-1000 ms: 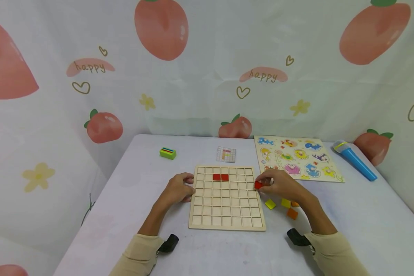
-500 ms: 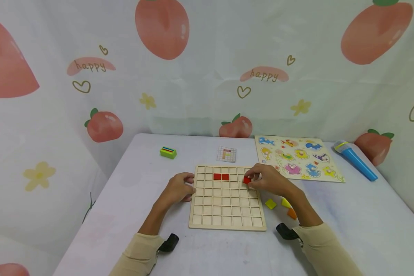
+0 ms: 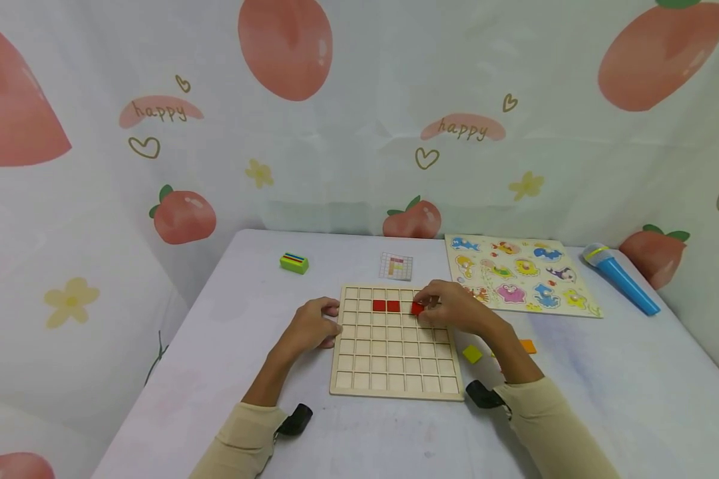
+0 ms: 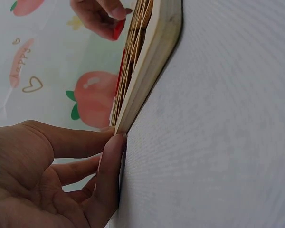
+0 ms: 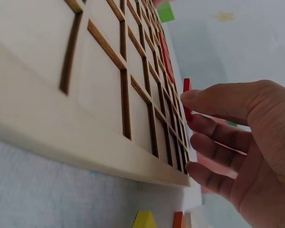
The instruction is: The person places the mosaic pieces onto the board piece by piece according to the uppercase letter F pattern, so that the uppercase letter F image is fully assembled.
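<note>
Cloth [image 3: 347,133] printed with peaches is hung behind a white table [image 3: 257,289]. A wooden grid board [image 3: 379,348] is set at the middle, with an animal puzzle board [image 3: 518,280] laid beyond it to the right and a blue-handled microphone [image 3: 626,284] farther right. The grid board's left edge is gripped between thumb and fingers of the left hand [image 3: 311,324], as it was a second ago. The right hand [image 3: 458,307] is held over the board's far right part. At the far side are seen a pattern card [image 3: 395,266] and a green block [image 3: 294,263].

A red tile [image 3: 416,308], tilted on edge, is pinched by the right thumb and index finger. It has just been brought from beside the board's right edge to near two seated red tiles [image 3: 379,305]; placing is judged to be under way, unfinished.

Whether this tile is touching the board cannot be told. By the right forearm [image 3: 509,346] some loose tiles are hidden; a yellow tile [image 3: 472,354] and an orange tile [image 3: 528,346] are visible. The card's print is too small to be read.
</note>
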Available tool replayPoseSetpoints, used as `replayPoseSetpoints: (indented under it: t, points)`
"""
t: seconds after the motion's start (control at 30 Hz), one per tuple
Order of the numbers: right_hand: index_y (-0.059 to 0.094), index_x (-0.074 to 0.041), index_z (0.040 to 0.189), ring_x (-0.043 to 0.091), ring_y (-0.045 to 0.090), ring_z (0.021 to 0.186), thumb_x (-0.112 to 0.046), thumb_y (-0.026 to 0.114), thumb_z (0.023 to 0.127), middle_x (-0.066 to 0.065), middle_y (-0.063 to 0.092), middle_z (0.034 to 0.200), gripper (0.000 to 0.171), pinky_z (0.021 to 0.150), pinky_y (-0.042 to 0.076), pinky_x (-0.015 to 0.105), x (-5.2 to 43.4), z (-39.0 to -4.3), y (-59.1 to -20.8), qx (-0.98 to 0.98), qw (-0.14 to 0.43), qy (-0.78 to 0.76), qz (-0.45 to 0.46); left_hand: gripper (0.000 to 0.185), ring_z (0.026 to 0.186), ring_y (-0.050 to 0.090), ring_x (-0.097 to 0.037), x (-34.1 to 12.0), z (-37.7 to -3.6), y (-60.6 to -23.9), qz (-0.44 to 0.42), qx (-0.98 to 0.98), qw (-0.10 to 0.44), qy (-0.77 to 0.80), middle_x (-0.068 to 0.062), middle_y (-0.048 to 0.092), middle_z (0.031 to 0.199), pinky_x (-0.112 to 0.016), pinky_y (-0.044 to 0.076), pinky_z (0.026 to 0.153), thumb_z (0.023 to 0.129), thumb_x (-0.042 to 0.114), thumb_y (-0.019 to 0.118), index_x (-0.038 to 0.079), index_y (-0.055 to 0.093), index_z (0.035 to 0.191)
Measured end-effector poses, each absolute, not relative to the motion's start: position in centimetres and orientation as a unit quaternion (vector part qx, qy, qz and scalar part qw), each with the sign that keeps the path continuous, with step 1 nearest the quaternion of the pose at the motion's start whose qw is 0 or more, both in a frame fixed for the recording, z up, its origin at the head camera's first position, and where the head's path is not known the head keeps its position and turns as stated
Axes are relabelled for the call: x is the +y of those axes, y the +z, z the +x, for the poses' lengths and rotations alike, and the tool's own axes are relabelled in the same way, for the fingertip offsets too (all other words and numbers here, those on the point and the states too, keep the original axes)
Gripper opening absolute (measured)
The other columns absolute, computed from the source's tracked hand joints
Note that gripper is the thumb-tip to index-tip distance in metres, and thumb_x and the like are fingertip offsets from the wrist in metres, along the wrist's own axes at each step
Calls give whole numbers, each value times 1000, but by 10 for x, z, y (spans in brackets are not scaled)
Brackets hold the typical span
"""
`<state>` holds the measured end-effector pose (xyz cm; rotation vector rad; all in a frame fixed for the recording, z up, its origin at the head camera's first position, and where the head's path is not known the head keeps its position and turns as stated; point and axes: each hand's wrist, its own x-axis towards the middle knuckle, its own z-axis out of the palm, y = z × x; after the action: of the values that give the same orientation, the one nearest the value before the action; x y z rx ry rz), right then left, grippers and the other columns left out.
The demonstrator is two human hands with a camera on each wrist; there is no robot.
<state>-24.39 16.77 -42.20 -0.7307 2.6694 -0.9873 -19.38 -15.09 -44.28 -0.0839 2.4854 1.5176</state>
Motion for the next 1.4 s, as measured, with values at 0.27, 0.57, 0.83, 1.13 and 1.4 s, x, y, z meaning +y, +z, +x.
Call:
replayPoseSetpoints:
  t: [0.27,0.57,0.83,1.13,1.4]
  points:
    - [77,-7,119,21,59,96,-15,77,92,3,69,105,28,85,54,35,160,-249,-423,908,110,-324,-242,55,79,64,-16,-151,-195,-442,-28,846,113,521,-12,62,123,-27,63,63,89,-4,71,-1,60,143]
    - [77,-4,117,21,60,94,-12,79,93,5,70,105,26,83,54,34,154,-254,-425,907,109,-323,-248,54,84,65,-16,-150,-195,-441,-31,849,113,515,-12,62,123,-27,62,63,90,-3,72,0,61,142]
    - [77,-2,118,20,61,96,-10,79,93,6,71,108,27,86,55,36,150,-258,-425,906,117,-320,-251,54,84,65,-17,-150,-195,-441,-37,851,114,512,-11,62,123,-27,62,64,89,-2,72,2,62,142]
    - [76,-1,117,18,63,93,-8,80,92,6,72,108,26,85,56,35,149,-259,-426,905,110,-315,-265,54,82,65,-17,-149,-193,-441,-38,850,117,512,-11,62,123,-27,62,64,90,-3,71,2,61,142]
    - [76,-3,118,19,63,95,-10,80,93,5,72,105,26,88,56,39,148,-260,-424,907,113,-315,-254,54,84,66,-17,-150,-194,-441,-37,847,115,517,-12,62,123,-27,63,64,90,-3,71,1,61,142]
